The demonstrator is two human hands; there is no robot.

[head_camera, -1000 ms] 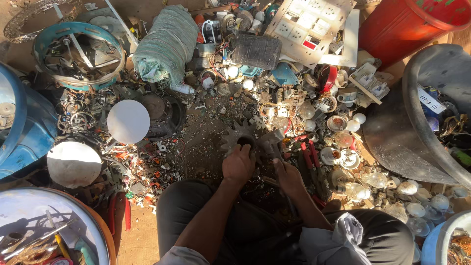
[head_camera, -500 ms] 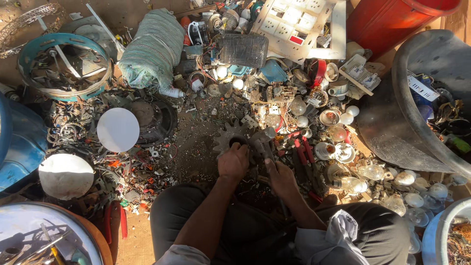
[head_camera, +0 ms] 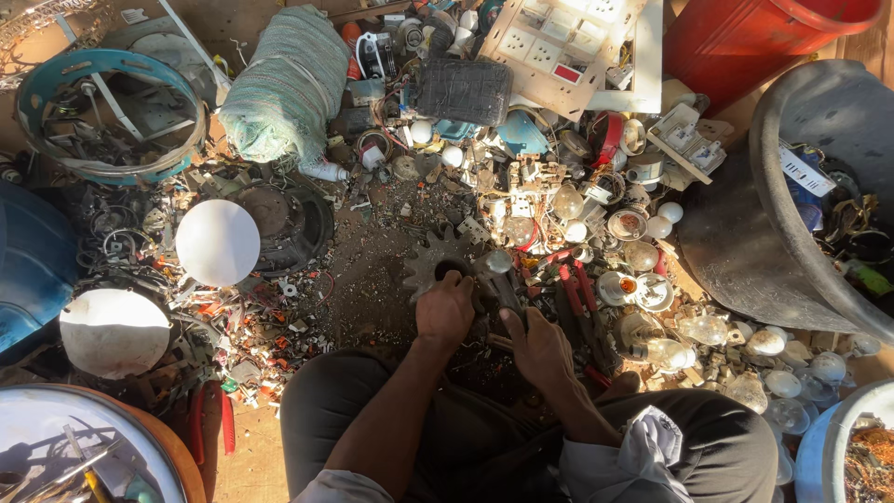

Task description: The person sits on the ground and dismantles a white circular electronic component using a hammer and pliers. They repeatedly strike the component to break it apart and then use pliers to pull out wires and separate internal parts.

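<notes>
Left hand [head_camera: 445, 312] clamped on gear [head_camera: 434, 261], steadying it; right hand [head_camera: 538, 346] grips tool [head_camera: 498, 284] beside it, closed.

the person is wearing dark, charcoal-coloured trousers [head_camera: 372, 410], the cloth showing soft folds and creases over both legs and catching dusty patches of sunlight. a light, pale sleeve edge [head_camera: 340, 486] is showing at the bottom of the view by the left arm, and the forearms are going bare below it. a crumpled whitish cloth [head_camera: 643, 452] with a faint grey print is lying over the right thigh. the left hand [head_camera: 445, 312] and the right hand [head_camera: 538, 346] are bare, wearing no gloves, and no ring, watch or band is showing on the fingers or wrists.
</notes>
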